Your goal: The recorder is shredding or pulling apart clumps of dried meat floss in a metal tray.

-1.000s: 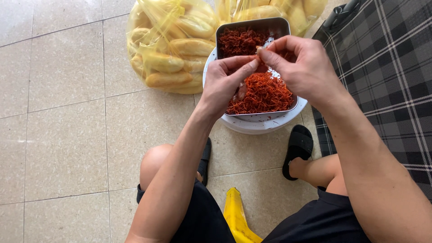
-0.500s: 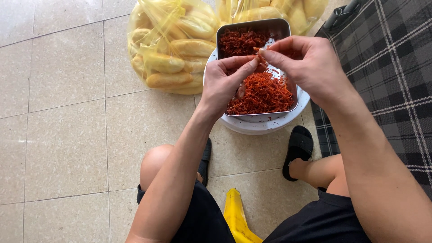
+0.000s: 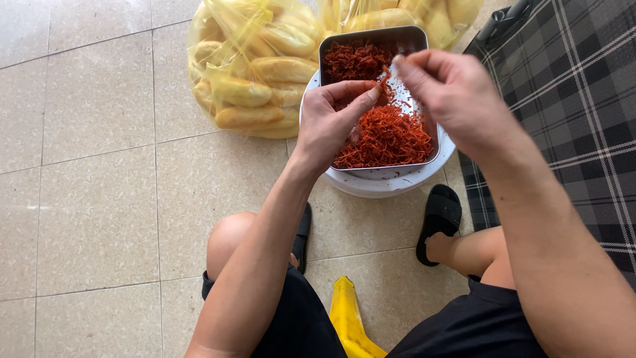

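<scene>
A rectangular metal tray full of red-orange shredded food rests on a white round tub on the tiled floor. My left hand hovers over the tray's left side, thumb and fingers pinching a clump of the shreds. My right hand is just above the tray's right side, its fingertips pinched on the same strand of shreds between the two hands.
Two yellow plastic bags of bread rolls lie behind the tray. A dark plaid cloth covers the right side. My black sandals and knees frame the tub; a yellow object sits between my legs.
Both hands have drawn slightly apart, pulling a small clump of the shreds between their fingertips. The tray and tub have not moved.
</scene>
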